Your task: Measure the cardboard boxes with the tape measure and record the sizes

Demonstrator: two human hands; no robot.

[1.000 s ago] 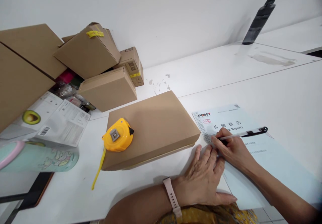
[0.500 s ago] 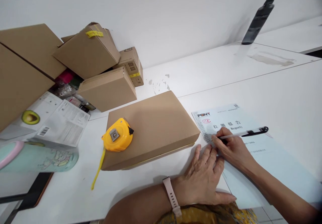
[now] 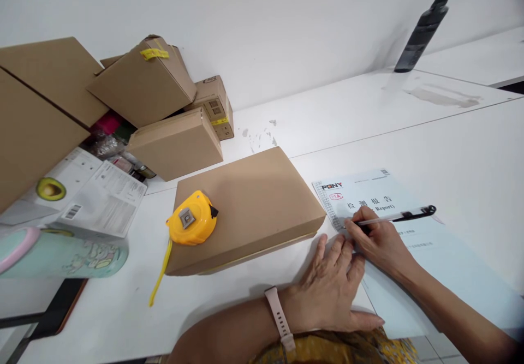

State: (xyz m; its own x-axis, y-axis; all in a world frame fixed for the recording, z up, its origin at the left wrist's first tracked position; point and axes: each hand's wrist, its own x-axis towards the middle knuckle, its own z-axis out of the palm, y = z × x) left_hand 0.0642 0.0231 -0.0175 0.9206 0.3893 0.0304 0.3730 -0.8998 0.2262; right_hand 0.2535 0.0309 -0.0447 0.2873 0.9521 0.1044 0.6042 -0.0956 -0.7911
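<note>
Between the thumb and fingers of my right hand (image 3: pixel 380 246) is a pen (image 3: pixel 409 215) with a clear barrel and black cap end. Its tip points at the left margin of a pale blue printed report (image 3: pixel 434 260), where small handwriting-like marks (image 3: pixel 327 206) run down the edge. My left hand (image 3: pixel 331 282) lies flat, fingers stretched out, at the report's left edge, wearing a pink wristband (image 3: pixel 280 317). Left of both hands is a flat brown cardboard box (image 3: pixel 249 200). A yellow tape measure (image 3: pixel 193 218) rests on that box, its yellow strap hanging over the side.
Several cardboard boxes (image 3: pixel 143 85) are stacked at the back left. Before them stand a white avocado-print box (image 3: pixel 98 195) and a mint bottle (image 3: pixel 85 257) with a pink handle. A dark bottle (image 3: pixel 421 34) stands near the wall on the white table (image 3: pixel 352 140).
Almost nothing differs. The view has shifted very slightly, and the pen's far end has dipped a touch to the left. Both hands keep their places.
</note>
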